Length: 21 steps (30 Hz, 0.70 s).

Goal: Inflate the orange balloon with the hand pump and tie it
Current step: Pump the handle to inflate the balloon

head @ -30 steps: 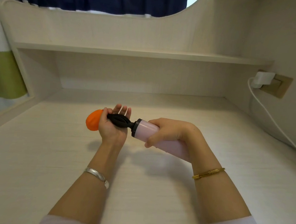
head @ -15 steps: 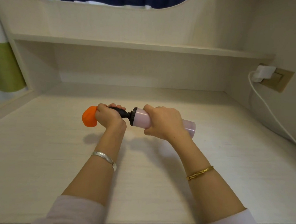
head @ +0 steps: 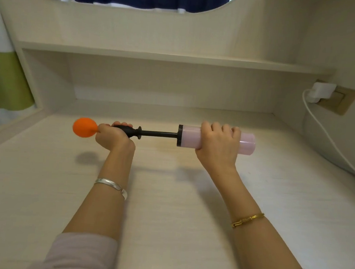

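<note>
1. The step in hand is pumping. The left hand [head: 113,137] has its fingers curled round the black nozzle end of the pump [head: 193,136], seemingly pinching the balloon's neck there, though the neck itself is hidden. The right hand [head: 218,144] has its fingers wrapped round the pink barrel [head: 248,142].
2. The barrel stands drawn away from the nozzle, with the black rod [head: 158,133] exposed between the hands.
3. The orange balloon [head: 84,127] juts out just left of the left fist, held above the desk [head: 168,196]. It is only slightly swollen, so inflation looks barely begun and tying is far off.
4. The next move probably calls for pushing the barrel back toward the left hand while the neck is kept tightly sealed.
5. No containers are in view; the shelf [head: 157,56] above shows nothing on it.
</note>
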### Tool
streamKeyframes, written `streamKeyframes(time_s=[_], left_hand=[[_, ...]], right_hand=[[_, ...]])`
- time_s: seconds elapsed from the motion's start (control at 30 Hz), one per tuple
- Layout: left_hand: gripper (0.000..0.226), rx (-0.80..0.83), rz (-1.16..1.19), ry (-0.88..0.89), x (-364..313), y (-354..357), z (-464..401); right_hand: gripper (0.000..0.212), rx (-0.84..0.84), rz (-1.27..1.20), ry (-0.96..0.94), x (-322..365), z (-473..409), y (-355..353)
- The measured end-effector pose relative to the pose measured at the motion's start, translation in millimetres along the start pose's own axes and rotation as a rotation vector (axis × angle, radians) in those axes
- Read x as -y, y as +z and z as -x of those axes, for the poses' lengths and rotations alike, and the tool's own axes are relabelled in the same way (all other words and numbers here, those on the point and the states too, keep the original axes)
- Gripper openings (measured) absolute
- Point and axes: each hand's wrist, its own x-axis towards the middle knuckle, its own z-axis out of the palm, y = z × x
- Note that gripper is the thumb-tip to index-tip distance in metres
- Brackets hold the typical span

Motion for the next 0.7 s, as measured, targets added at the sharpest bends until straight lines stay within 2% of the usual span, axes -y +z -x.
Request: streamKeyframes(time_s=[0.1, 0.2, 0.43, 0.57, 0.7], left_hand=[[0.011, 0.003, -0.038, -0.026, 9, 2, 8], [0.017, 0.022, -0.033, -0.036, 20, 6, 21], [0.022, 0.06, -0.03, -0.017, 26, 9, 31], [0.019, 0.008, 0.024, 0.009, 8, 5, 8], [0.019, -0.064, 0.006, 0.018, 0, -2, -6]], right_hand=[[0.021, -0.056, 0.033, -0.022, 5, 0, -1], [0.021, -0.11, 0.048, -0.06, 17, 3, -3], [0.019, -0.104, 0.057, -0.082, 32, 11, 3], [0.019, -0.161, 0.027, -0.077, 14, 5, 3], [0.017, -0.142, 0.016, -0.041, 3, 2, 4]])
